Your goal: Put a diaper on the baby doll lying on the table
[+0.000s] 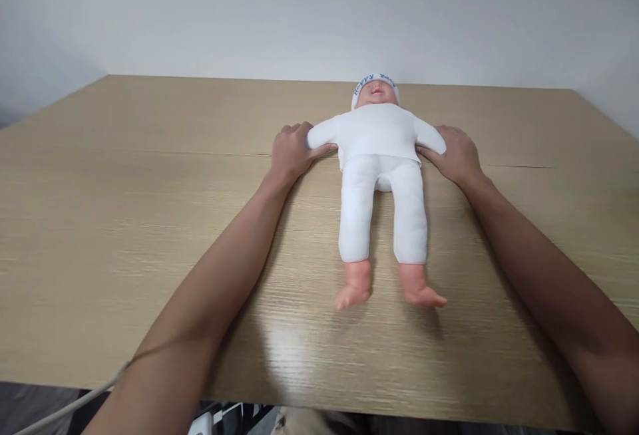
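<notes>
A baby doll (379, 149) in a white soft suit and a white cap with blue letters lies on its back in the middle of a light wooden table (124, 189), head away from me, bare feet toward me. My left hand (291, 151) is closed around the end of the doll's sleeve on the left side. My right hand (454, 154) grips the end of the other sleeve, with the fingers curled under it. Both doll arms are stretched sideways.
A plain pale wall rises behind the table's far edge. A thin white cable (74, 405) runs from my left forearm past the near table edge. Dark floor and some objects show under the near edge.
</notes>
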`<state>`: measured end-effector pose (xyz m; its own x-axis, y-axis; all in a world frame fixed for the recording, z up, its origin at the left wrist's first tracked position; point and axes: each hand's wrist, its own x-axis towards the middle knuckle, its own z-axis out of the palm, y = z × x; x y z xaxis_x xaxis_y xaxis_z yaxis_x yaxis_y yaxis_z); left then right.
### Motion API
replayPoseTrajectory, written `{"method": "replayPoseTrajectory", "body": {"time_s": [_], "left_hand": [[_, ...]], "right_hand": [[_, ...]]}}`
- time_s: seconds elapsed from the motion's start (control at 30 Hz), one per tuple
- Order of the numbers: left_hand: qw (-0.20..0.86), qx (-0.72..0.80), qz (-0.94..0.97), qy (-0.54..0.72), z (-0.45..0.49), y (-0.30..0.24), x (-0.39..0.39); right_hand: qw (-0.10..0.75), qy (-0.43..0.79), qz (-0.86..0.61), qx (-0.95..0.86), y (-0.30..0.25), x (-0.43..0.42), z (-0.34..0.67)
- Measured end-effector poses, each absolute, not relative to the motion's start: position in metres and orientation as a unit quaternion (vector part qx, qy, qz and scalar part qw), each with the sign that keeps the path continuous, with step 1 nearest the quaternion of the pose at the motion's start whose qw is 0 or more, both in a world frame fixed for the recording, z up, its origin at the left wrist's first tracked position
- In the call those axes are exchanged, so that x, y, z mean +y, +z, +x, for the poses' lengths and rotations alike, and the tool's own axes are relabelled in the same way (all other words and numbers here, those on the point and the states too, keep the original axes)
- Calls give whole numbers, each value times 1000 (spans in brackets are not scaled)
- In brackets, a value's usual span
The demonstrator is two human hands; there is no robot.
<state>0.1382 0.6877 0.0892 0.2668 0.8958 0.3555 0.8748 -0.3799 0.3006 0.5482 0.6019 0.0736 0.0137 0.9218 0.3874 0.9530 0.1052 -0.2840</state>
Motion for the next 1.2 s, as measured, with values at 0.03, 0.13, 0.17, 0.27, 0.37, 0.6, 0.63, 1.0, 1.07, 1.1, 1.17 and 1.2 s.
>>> {"method": "replayPoseTrajectory", "body": {"time_s": [0.03,0.13,0.17,0.27,0.37,0.6,0.63,1.0,1.07,1.1,1.17,1.2], "left_hand": [[19,555,797,238,139,89,687],[14,550,797,250,138,89,683],[15,545,797,259,136,89,681],[32,514,809,282,121,89,673],[52,479,826,293,99,87,669],[39,512,814,272,84,87,670],[40,516,813,267,85,87,671],[85,501,816,277,86,83,677],[83,512,808,279,87,82,673],[81,520,803,279,87,82,670],[77,538,791,281,88,82,662],[77,547,784,284,88,83,657]], "right_hand": [[243,-30,-669,-702,74,602,548],[251,-41,-655,-712,76,596,548],[257,-48,-646,-717,76,593,550],[276,-63,-620,-731,75,578,559],[289,-54,-604,-741,72,564,572],[280,-15,-611,-741,72,571,585],[278,-13,-612,-740,72,574,585],[285,-18,-624,-727,64,571,590],[285,-29,-640,-713,63,565,588],[288,-37,-648,-704,62,561,586],[299,-52,-662,-685,62,550,581],[304,-58,-670,-675,62,543,576]]}}
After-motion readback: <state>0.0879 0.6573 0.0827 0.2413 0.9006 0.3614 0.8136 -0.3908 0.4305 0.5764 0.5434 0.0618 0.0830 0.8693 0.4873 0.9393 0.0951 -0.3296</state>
